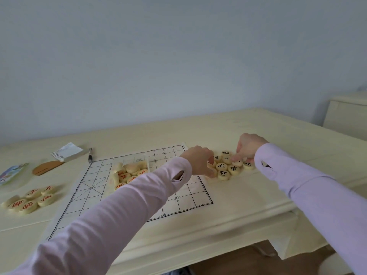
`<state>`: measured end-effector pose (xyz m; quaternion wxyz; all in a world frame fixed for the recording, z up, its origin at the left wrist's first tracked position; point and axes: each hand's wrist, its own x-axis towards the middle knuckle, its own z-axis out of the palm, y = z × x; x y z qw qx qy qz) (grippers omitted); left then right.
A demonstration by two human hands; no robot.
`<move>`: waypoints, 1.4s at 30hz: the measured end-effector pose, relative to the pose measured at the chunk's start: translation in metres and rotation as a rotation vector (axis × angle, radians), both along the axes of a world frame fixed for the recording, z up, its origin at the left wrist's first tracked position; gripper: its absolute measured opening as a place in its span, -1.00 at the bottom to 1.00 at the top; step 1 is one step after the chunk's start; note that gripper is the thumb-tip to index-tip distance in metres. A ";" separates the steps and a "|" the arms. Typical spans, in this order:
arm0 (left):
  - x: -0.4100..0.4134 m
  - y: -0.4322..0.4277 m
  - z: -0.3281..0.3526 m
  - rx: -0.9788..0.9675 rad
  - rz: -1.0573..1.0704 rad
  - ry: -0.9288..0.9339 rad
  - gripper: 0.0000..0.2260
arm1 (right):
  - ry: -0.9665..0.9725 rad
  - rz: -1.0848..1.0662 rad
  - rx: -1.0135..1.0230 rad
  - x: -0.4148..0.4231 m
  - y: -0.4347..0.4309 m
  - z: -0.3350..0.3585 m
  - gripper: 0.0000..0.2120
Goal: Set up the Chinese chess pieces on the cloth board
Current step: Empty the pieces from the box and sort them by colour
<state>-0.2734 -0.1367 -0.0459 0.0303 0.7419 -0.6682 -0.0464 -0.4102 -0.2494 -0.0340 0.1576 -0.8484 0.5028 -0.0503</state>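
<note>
Left hand (200, 162), right hand (248, 148) on black pieces (222, 166) (beside cloth board (95, 176))

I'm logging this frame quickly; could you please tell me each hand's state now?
Left hand: pinches a black-lettered piece.
Right hand: touches the pile; grip cannot be told.

You are working in what reads as a home room: cream table (242, 197), plain pale wall (178, 56), matching cabinet (345, 116) (partly cropped), notepad (67, 151), pen (90, 155).
</note>
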 end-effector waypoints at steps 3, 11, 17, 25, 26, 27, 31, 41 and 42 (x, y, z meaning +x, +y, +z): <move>0.008 0.009 0.011 -0.001 0.001 0.009 -0.59 | -0.111 -0.037 -0.067 0.002 0.004 0.005 -0.62; 0.066 0.065 0.051 -0.162 0.153 0.086 -0.74 | -0.430 0.189 -0.055 0.050 0.053 0.012 -0.79; 0.135 0.115 0.052 -0.158 0.394 -0.024 -0.73 | -0.433 0.494 0.105 0.105 0.103 0.014 -0.81; 0.156 0.118 0.013 0.009 0.233 -0.111 -0.71 | -0.024 0.689 -0.127 0.165 0.136 0.006 -0.70; 0.156 0.115 0.010 0.022 0.221 -0.126 -0.71 | 0.006 0.683 -0.144 0.172 0.136 0.004 -0.72; 0.155 0.111 0.008 0.044 0.211 -0.141 -0.71 | 0.032 0.674 -0.155 0.176 0.136 0.002 -0.74; 0.159 0.107 0.008 0.092 0.230 -0.130 -0.68 | 0.156 0.682 -0.163 0.187 0.136 0.002 -0.72; 0.164 0.120 0.027 -0.016 0.321 -0.025 -0.74 | 0.111 0.683 -0.139 0.194 0.132 0.006 -0.79; 0.166 0.118 0.025 -0.057 0.317 -0.068 -0.79 | 0.080 0.657 -0.203 0.195 0.132 0.006 -0.80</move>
